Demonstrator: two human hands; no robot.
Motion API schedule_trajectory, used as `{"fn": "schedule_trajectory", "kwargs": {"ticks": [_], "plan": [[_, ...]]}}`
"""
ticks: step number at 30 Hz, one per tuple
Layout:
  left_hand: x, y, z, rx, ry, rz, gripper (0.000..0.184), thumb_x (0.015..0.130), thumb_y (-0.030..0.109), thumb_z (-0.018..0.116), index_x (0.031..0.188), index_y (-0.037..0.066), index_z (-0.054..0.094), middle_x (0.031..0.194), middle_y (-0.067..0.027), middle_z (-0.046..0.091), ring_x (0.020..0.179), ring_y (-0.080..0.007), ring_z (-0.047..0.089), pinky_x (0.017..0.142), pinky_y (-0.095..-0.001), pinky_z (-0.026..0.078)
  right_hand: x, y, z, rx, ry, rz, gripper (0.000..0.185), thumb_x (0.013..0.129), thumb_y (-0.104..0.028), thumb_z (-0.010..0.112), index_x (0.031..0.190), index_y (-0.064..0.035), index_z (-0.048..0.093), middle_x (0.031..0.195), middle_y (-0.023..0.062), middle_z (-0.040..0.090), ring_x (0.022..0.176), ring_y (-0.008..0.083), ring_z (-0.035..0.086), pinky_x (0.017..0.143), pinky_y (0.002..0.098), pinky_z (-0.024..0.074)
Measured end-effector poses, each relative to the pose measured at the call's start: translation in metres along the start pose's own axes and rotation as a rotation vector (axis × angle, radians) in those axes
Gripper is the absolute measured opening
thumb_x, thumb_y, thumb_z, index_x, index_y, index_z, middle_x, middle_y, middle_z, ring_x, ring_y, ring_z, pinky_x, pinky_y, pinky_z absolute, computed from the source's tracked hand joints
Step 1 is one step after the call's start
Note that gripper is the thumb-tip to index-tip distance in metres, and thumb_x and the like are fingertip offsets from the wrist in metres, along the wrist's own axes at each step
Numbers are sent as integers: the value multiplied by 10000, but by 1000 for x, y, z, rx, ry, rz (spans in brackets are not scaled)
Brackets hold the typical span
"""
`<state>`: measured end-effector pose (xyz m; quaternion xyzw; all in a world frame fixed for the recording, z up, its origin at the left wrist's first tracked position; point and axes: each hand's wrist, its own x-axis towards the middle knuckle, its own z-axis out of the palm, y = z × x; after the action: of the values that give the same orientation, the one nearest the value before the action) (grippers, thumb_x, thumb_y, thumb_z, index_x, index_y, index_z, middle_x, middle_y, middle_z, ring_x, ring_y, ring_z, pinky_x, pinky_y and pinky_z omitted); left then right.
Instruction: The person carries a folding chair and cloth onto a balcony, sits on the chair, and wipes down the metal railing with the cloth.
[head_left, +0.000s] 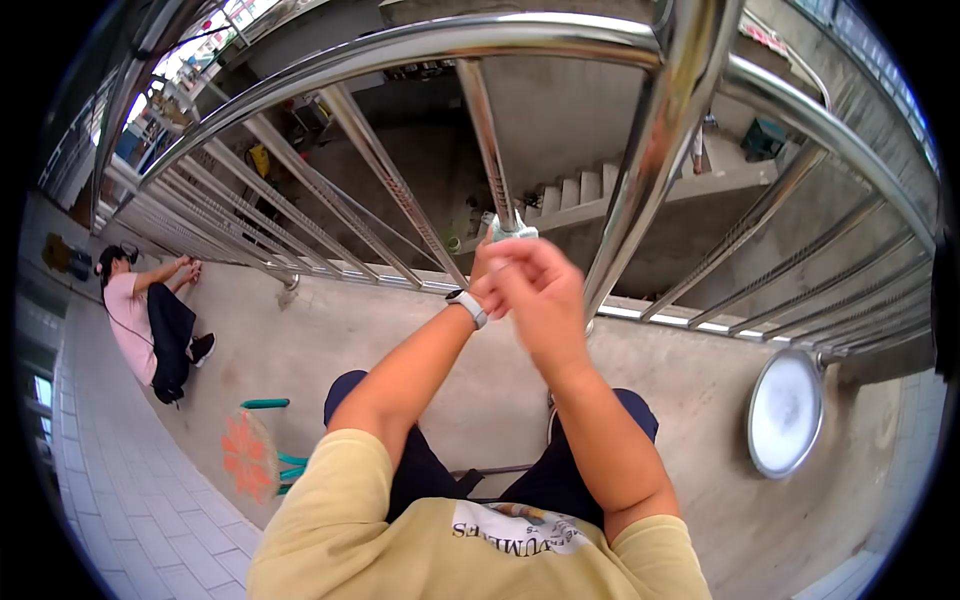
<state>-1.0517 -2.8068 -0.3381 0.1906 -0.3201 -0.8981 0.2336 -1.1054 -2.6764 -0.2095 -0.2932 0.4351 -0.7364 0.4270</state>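
A pale, whitish-green cloth [515, 229] is bunched around the lower part of an upright bar [487, 140] of the metal railing. My left hand [482, 283], with a light-strapped watch on its wrist, is closed at the cloth; most of its fingers are hidden behind my right hand. In front of it, my right hand [545, 295] is curled, its fingers bent inward and a little blurred. Whatever those fingers may hold cannot be made out. Both hands are close together, low at the railing, between my knees and the bars.
A shiny railing [420, 50] curves across the front, with a thick corner post [650, 150] to the right. A round metal basin [787, 413] leans at right. A patterned stool [248, 455] lies at left, near a crouching person [140, 320]. Stairs [570, 195] show below, beyond the bars.
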Motion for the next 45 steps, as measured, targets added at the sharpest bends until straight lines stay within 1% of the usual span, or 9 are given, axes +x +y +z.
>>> {"fn": "schedule_trajectory", "kwargs": {"ticks": [1, 5, 9, 14, 21, 29, 33, 38, 45], "plan": [[5, 8, 0, 732, 190, 160, 214, 915, 283, 501, 921, 70, 527, 819, -45, 624, 688, -154, 591, 607, -310, 494, 5, -2, -5, 57, 65, 10, 125, 874, -71, 550, 976, -15, 597, 760, 79, 637, 590, 90, 571, 518, 212, 465], [-10, 32, 10, 1263, 104, 608, 270, 810, 218, 647, 986, 55, 522, 902, -86, 652, 801, -198, 630, 717, -324, 495, 13, -7, -16, 172, 161, 91, 174, 878, -87, 543, 1027, -1, 564, 789, 82, 630, 608, 108, 569, 540, 219, 461], [-43, 44, 12, 1218, 238, 811, 329, 767, 175, 695, 1034, 41, 555, 917, -78, 654, 848, -191, 635, 764, -320, 495, 15, 0, -9, -57, 238, 19, 231, 870, -77, 555, 1091, -10, 549, 915, 88, 634, 708, 125, 598, 577, 226, 493], [-53, 49, 3, 439, 290, 511, 209, 859, 106, 599, 1060, 57, 563, 929, -45, 636, 828, -127, 607, 746, -279, 499, 17, 46, -12, -508, 46, 103, 459, 876, -197, 594, 1287, -68, 436, 1226, 100, 495, 997, 172, 541, 775, 288, 492], [-76, 33, 15, 1271, 220, 991, 475, 760, 125, 655, 1190, 32, 475, 1145, -165, 531, 1065, -308, 511, 915, -376, 406, 22, 72, -6, 171, -29, 511, 396, 923, -320, 505, 1238, -82, 480, 1180, 70, 554, 1053, 182, 553, 871, 358, 467], [-104, 61, 27, 1357, -42, 940, 749, 710, 81, 677, 1367, 25, 322, 1349, -146, 420, 1233, -348, 401, 1041, -394, 319, 33, 63, -24, 402, 29, 273, 357, 886, -243, 469, 1148, -17, 555, 1145, 134, 598, 1072, 295, 556, 969, 438, 408], [-111, 69, 13, 1311, 175, 998, 608, 756, 29, 624, 1319, 27, 395, 1277, -140, 492, 1173, -307, 467, 1010, -378, 351, 32, 25, -32, 505, 71, -2, 382, 890, -241, 437, 1174, -4, 533, 1215, 156, 561, 1123, 326, 525, 1006, 454, 375], [-111, 79, -7, 1147, 503, 685, 301, 836, 113, 597, 1123, 28, 565, 1121, -104, 580, 1004, -201, 569, 843, -303, 455, 28, 6, -39, 275, 196, -343, 254, 909, -94, 483, 1144, -3, 520, 1121, 85, 575, 1058, 218, 552, 921, 376, 448], [-102, 84, -10, 881, 433, 481, 194, 864, 115, 584, 1030, 19, 615, 969, -41, 647, 913, -122, 591, 820, -266, 457, 61, -66, 17, -167, 255, -623, 316, 880, -137, 579, 1148, 8, 494, 1139, 116, 544, 1023, 220, 556, 884, 364, 466]]}}
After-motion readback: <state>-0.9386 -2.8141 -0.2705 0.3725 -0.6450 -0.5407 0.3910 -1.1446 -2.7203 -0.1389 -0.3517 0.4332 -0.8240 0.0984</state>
